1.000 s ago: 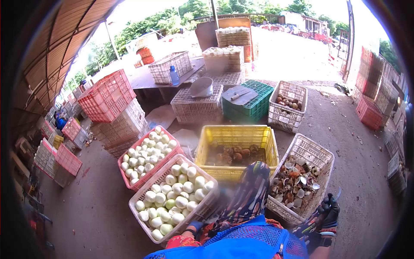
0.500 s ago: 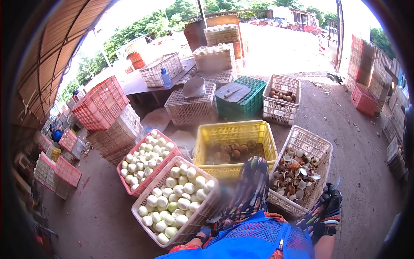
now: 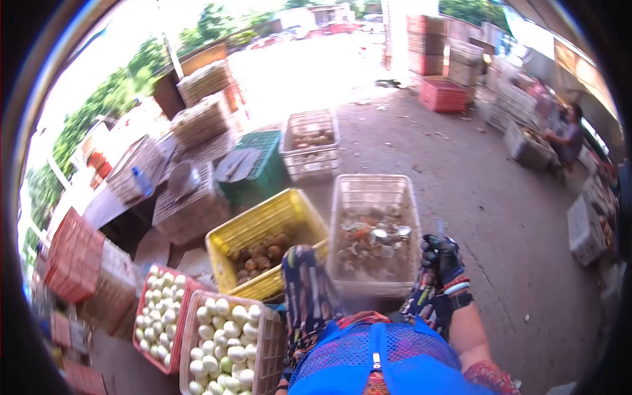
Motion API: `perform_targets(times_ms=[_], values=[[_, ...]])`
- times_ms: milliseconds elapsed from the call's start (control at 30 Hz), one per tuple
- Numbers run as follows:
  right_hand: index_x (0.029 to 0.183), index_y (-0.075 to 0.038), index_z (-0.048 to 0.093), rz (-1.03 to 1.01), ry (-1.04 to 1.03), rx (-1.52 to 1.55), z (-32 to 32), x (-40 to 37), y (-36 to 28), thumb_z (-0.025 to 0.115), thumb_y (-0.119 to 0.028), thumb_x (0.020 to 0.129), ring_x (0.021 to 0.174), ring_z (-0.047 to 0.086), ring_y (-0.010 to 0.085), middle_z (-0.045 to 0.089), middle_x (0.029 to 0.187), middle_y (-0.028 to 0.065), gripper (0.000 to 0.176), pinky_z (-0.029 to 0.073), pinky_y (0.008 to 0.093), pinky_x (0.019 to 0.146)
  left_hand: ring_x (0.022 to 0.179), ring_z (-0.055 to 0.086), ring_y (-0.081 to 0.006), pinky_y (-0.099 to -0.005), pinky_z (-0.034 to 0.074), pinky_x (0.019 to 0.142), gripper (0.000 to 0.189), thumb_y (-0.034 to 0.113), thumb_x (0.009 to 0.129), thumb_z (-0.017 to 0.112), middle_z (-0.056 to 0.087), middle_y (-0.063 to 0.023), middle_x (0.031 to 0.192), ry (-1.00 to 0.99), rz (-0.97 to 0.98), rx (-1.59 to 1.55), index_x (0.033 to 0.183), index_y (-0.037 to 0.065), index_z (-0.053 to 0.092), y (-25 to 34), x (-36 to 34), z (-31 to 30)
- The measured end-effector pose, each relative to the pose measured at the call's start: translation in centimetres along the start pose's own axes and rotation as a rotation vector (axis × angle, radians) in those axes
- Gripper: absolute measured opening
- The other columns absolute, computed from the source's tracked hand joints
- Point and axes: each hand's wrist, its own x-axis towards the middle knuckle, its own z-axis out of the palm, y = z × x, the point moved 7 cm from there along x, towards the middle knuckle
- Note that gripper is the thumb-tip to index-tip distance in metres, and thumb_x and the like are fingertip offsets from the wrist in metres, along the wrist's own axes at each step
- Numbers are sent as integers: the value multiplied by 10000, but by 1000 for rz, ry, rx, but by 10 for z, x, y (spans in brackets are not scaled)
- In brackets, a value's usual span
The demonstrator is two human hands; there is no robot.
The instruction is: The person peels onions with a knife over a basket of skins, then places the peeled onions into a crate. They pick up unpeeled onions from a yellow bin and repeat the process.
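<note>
My right hand (image 3: pixel 442 258), in a black glove, rests by my right knee. Its fingers are closed around a small knife (image 3: pixel 440 228), whose pale, blurred blade points up. Just left of that hand stands a whitish crate (image 3: pixel 409 197) holding onion skins and trimmings (image 3: pixel 375 240). Between my knees and the table is a yellow crate (image 3: pixel 224 253) with brown unpeeled onions (image 3: pixel 263 255). Peeled white onions (image 3: pixel 224 339) fill a pale pink crate (image 3: pixel 268 342) at my left. Only a dark bit near my left wrist shows at the bottom edge; those fingers are hidden.
A red crate (image 3: pixel 187 309) of peeled onions adjoins the pink one. Beyond are a green crate (image 3: pixel 263 148), another onion crate (image 3: pixel 309 164), and a table with a blue bottle (image 3: pixel 141 181). A seated person (image 3: pixel 567 135) works far right among crates.
My view has swung to the right, so the crates appear farther left and tilted. The person at far right has come into sight. My right hand still grips the knife.
</note>
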Motion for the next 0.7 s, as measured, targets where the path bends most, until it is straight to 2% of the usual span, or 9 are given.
perform_targets(times_ms=[67,100,200,300,367,400,500,567,700], values=[[1044,-22,627,-38,2,-63,6,-7,-7,608,-210,910,518,480,83,564,726,0,232,401,249,467,1018,669,-338,-433,513,826,417,321,795,671,689,-213,1060,-10,68,57,1094,31,680,52,16,-3],[1050,-50,631,39,-67,91,-10,8,12,592,-230,925,509,457,92,533,703,-16,222,379,251,456,1015,670,-339,-432,514,826,415,321,795,671,690,-213,1058,-8,100,83,1091,30,680,82,21,-4],[994,-99,626,78,-135,33,-10,11,12,558,-272,957,536,459,92,527,721,-32,190,380,237,467,1008,671,-340,-432,515,824,411,323,796,670,690,-213,1051,-14,174,124,1084,30,680,147,27,-5],[987,-99,626,98,-181,81,-9,14,17,560,-260,959,567,488,83,547,747,-29,177,403,226,492,1001,672,-341,-431,516,822,407,326,797,669,691,-214,1044,-35,221,145,1076,29,680,182,26,-4],[984,-88,625,-76,-217,-110,-14,17,12,558,-240,960,587,507,78,560,761,-24,168,417,216,511,997,673,-342,-431,517,821,405,327,797,668,691,-214,1040,-47,241,158,1071,29,680,195,26,-5],[980,-79,624,-253,-227,-326,-13,14,3,556,-228,961,596,516,76,567,767,-20,165,423,210,520,994,673,-342,-431,517,820,404,328,798,668,691,-214,1037,-52,247,164,1069,29,680,201,25,-5],[964,-50,605,71,-141,123,7,-12,-2,545,-176,962,607,525,74,574,773,-6,139,430,189,539,987,674,-343,-430,519,818,400,330,799,667,692,-214,1031,-72,256,183,1061,28,681,206,23,-3],[960,-54,597,62,-93,149,-1,-9,2,536,-164,965,596,515,72,569,767,-8,126,428,187,534,983,675,-344,-430,520,817,398,331,799,666,692,-215,1026,-80,254,189,1056,28,681,207,21,-2],[927,-91,580,124,-164,197,15,-24,-7,516,-159,973,582,486,50,533,734,-30,105,395,174,508,973,677,-345,-429,521,815,393,334,801,665,693,-215,1017,-91,250,211,1046,27,681,210,20,0]])
